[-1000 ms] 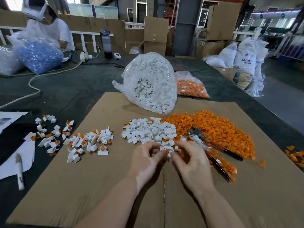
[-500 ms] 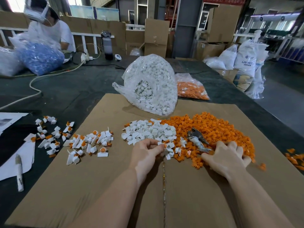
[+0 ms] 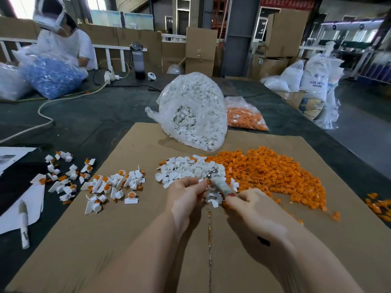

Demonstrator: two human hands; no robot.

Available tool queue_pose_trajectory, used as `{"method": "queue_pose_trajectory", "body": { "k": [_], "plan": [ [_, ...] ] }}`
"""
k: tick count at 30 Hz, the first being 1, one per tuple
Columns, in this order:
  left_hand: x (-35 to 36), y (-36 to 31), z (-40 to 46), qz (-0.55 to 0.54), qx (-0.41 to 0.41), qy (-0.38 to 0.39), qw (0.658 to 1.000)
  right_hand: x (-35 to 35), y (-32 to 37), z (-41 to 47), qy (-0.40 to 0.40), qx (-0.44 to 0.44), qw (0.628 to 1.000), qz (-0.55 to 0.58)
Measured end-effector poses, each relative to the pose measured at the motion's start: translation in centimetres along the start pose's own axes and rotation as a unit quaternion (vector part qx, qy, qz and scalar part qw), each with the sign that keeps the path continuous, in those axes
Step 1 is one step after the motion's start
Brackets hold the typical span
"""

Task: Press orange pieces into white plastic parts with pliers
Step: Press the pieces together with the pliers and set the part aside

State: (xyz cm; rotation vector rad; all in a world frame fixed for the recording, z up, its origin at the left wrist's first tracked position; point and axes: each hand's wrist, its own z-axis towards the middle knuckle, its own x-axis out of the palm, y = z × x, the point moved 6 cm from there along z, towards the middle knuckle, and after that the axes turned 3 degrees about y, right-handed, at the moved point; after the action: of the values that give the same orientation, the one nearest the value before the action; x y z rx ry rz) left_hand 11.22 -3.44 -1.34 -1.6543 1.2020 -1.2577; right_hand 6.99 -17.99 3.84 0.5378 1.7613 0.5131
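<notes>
Hands: two; right hand [image 3: 251, 208] gripping pliers [image 3: 220, 183], left hand [image 3: 186, 192] pinching a small part
Pliers: one
Bags: white-parts bag [image 3: 196, 111], orange-pieces bag [image 3: 245, 117]

Grey metal pliers [image 3: 219, 182]: handles hidden inside right hand [image 3: 251, 210], head motion-blurred. Small white-and-orange piece pinched by left hand [image 3: 186, 192]: too small to tell.

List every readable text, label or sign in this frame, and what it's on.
"ABS RES…" then cut off: white sack at the right, under a small logo; its line below is too blurred to read.
Red banner at top: light characters, too blurred to read.
Marker pen at left: dark print, illegible.
Paper sheet at left: a grey printed patch, no legible words.
Nothing else readable.
</notes>
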Motion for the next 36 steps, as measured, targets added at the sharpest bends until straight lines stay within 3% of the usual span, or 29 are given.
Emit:
{"method": "queue_pose_trajectory", "body": {
  "k": [8,16,28,33,36],
  "plan": [
    [-0.7,0.1,0.3,-0.010,0.002,-0.029,1.000,1.1,0.8,-0.2,0.069,0.008,0.995,0.068],
    [-0.5,0.0,0.1,-0.014,-0.002,-0.031,0.999,1.9,1.2,-0.1,0.081,-0.016,0.997,-0.006],
    [-0.8,0.0,-0.1,0.004,0.006,-0.041,0.999,2.7,0.6,0.3,-0.001,-0.021,0.999,-0.026],
    [-1.0,0.2,-0.2,-0.007,0.019,-0.037,0.999,1.4,-0.8,-0.2,-0.113,-0.009,0.994,0.012],
    [-1.2,0.4,-0.3,0.045,0.054,-0.028,0.997,-0.5,-2.5,0.2,-0.192,0.023,0.981,-0.019]
  ]
}}
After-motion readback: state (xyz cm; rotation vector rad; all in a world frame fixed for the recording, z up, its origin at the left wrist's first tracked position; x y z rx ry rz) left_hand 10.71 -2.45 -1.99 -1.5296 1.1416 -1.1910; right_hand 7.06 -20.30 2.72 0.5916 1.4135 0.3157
